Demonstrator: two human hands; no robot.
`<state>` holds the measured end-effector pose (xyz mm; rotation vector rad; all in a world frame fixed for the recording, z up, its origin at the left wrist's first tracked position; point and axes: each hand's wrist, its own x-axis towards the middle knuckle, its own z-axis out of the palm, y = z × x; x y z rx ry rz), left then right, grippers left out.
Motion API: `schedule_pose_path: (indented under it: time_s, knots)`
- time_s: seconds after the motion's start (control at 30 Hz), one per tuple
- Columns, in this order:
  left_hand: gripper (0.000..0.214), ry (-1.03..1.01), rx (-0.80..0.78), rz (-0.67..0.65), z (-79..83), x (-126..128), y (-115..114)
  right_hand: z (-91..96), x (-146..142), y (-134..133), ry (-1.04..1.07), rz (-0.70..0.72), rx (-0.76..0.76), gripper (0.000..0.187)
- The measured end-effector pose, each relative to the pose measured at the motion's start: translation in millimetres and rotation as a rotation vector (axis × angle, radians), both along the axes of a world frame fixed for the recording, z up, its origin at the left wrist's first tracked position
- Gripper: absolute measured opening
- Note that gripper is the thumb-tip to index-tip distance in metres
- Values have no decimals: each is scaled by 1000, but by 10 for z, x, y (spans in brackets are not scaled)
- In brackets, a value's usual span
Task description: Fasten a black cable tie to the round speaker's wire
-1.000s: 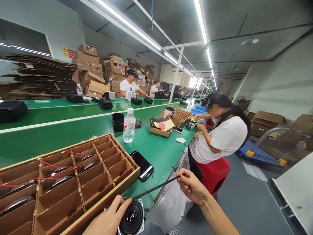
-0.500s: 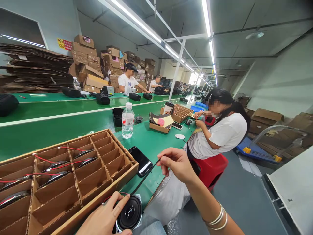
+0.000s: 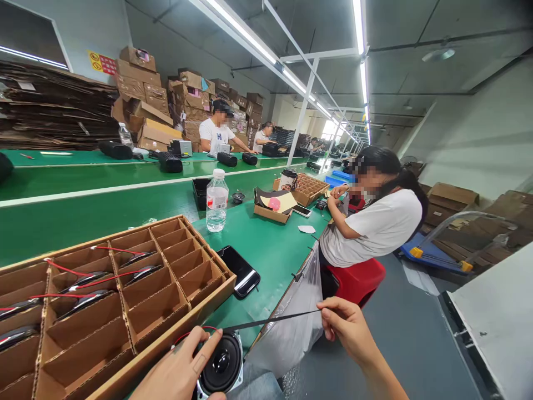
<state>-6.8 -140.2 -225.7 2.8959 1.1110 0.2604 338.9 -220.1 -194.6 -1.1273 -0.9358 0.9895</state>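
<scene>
My left hand [image 3: 179, 369] grips a round black speaker [image 3: 220, 364] with a silver frame at the bottom edge, against the front of the green bench. A thin black strip [image 3: 270, 319] runs from the speaker's rim out to the right. My right hand [image 3: 347, 328] pinches the far end of that strip, pulled taut over the aisle. Beside my left hand stands a cardboard divider tray [image 3: 166, 294] with several speakers and red wires in its cells.
A black phone [image 3: 239, 270] lies next to the tray, a water bottle [image 3: 217, 201] behind it. A clear plastic bag [image 3: 297, 316] hangs off the bench edge. A seated person in white [image 3: 375, 222] works to the right on a red stool. Other workers sit further back.
My right hand has swung from above the bench back out to the right and down, drawing the black strip taut again. The left hand stays on the speaker.
</scene>
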Motion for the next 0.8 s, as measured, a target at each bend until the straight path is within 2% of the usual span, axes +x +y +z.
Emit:
schedule_pose_path:
  time_s: [0.07, 0.17, 0.23, 0.4, 0.5, 0.57, 0.7, 0.73, 0.8]
  knots:
    - [62, 29, -98, 21, 43, 9, 4, -142, 14, -88, 7, 8, -28, 27]
    - [63, 69, -199, 58, 138, 40, -15, -244, -8, -197, 20, 27, -17, 23]
    - [63, 79, -203, 69, 190, 68, -47, -263, -30, -265, 18, 61, 15, 18]
    - [61, 36, -70, 102, 281, 120, -105, -323, -76, -445, -39, 171, 117, 7]
    - [60, 109, -117, 66, 311, 94, -61, -405, -92, -555, -72, 228, 122, 9]
    - [59, 154, -144, 42, 322, 82, -29, -432, -112, -632, -167, 205, 119, 10]
    - [60, 90, -65, 76, 371, 203, -79, -379, -219, -771, -567, 67, 131, 28]
    - [61, 46, -38, 93, 395, 260, -114, -359, -262, -793, -623, 72, 119, 36]
    - [66, -42, -1, 112, 460, 365, -184, -328, -353, -810, -620, 179, 107, 55]
